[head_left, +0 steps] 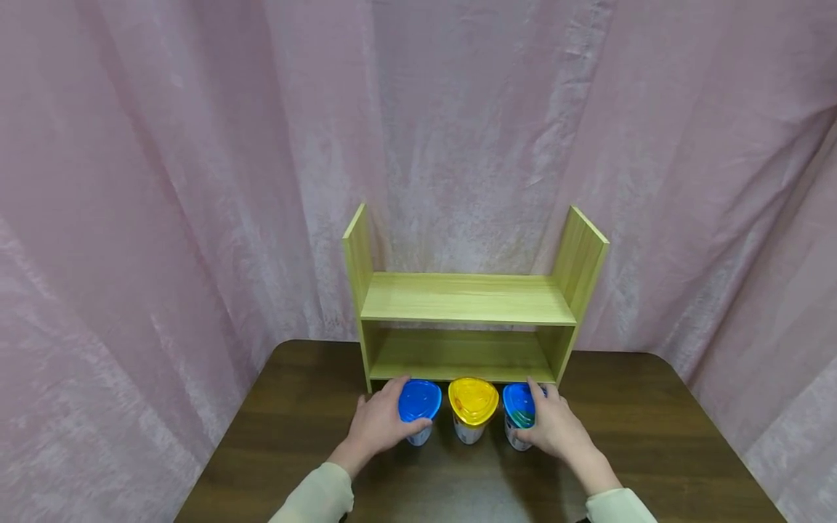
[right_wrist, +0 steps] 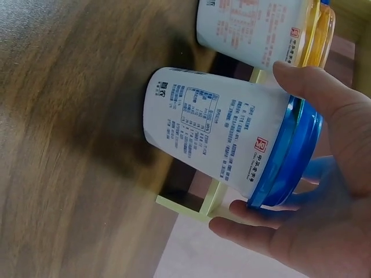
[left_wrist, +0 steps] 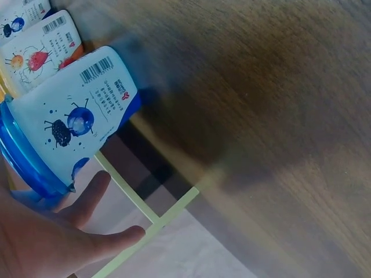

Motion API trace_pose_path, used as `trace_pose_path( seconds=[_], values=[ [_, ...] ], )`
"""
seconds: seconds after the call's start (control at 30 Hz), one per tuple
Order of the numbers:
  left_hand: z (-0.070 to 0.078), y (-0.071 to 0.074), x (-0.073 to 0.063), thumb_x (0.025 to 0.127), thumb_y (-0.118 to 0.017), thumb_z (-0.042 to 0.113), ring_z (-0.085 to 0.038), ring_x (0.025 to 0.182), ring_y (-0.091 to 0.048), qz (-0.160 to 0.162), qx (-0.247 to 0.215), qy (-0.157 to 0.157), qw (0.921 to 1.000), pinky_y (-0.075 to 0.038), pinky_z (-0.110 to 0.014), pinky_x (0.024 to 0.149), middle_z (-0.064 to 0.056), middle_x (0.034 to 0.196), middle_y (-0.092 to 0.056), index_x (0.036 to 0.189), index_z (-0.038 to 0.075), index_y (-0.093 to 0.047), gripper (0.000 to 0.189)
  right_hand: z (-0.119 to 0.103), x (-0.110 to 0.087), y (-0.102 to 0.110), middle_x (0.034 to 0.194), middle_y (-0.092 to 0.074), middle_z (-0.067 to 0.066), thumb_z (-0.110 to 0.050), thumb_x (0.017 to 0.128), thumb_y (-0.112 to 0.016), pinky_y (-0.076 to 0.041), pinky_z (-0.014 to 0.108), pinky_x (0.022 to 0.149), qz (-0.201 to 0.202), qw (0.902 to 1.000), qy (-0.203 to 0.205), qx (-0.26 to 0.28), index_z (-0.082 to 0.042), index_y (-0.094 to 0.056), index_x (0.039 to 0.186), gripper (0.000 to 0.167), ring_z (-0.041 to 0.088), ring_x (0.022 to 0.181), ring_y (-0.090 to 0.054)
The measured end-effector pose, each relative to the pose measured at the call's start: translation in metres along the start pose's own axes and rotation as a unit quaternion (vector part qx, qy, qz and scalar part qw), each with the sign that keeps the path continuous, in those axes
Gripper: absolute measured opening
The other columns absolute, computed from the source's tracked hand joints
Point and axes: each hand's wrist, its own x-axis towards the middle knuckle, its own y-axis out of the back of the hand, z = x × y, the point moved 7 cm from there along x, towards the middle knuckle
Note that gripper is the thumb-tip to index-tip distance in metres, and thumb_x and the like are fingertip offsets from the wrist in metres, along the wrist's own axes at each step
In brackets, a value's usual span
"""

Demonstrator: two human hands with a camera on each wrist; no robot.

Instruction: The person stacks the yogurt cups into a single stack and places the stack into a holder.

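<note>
Three white yogurt cups stand in a row on the table. My left hand [head_left: 381, 423] grips the left cup [head_left: 420, 399] by its blue lid, thumb at the near side and fingers at the far side. Berry pictures and a barcode show on that cup's side in the left wrist view. The middle cup [head_left: 473, 402] has a yellow lid, and neither hand touches it. Around the blue lid of the right cup [head_left: 516, 402], my right hand [head_left: 556, 425] holds with thumb and fingers. Printed text covers this cup's side in the right wrist view.
Just behind the cups stands a pale wooden shelf [head_left: 467, 296] with two tall side panels and two levels. The dark brown table [head_left: 294, 407] extends to both sides. A pink curtain [head_left: 196, 181] hangs behind and around the table.
</note>
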Motion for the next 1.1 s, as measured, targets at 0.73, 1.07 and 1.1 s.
trace_pose_path(
  seconds=[0.73, 1.07, 1.1],
  values=[
    [-0.005, -0.003, 0.005, 0.076, -0.076, 0.068, -0.033, 0.110, -0.064, -0.011, -0.044, 0.003, 0.9990, -0.051, -0.061, 0.091, -0.009, 0.144, -0.052, 0.151, 0.019, -0.042, 0.096, 0.009, -0.003, 0.047, 0.131, -0.043, 0.038, -0.053, 0.073, -0.086, -0.055, 0.064, 0.071, 0.006, 0.9987, -0.050, -0.002, 0.000, -0.038, 0.151, 0.106, 0.050, 0.108, -0.049],
    [-0.008, -0.009, 0.000, 0.076, -0.075, 0.070, -0.034, 0.114, -0.062, -0.024, -0.072, 0.015, 0.9970, -0.056, -0.055, 0.086, -0.009, 0.147, -0.049, 0.151, 0.021, -0.039, 0.097, -0.008, -0.004, 0.066, 0.130, -0.043, 0.035, -0.054, 0.074, -0.085, -0.054, 0.065, 0.074, 0.052, 0.9980, -0.032, 0.016, -0.001, -0.040, 0.151, 0.104, 0.049, 0.111, -0.045],
    [-0.008, -0.009, -0.001, 0.076, -0.076, 0.069, -0.035, 0.114, -0.062, -0.025, -0.076, 0.016, 0.9967, -0.056, -0.055, 0.086, -0.010, 0.147, -0.049, 0.151, 0.020, -0.039, 0.097, -0.010, -0.003, 0.067, 0.130, -0.043, 0.035, -0.054, 0.074, -0.085, -0.054, 0.065, 0.075, 0.054, 0.9979, -0.030, 0.018, -0.002, -0.040, 0.151, 0.103, 0.049, 0.111, -0.044]
  ],
)
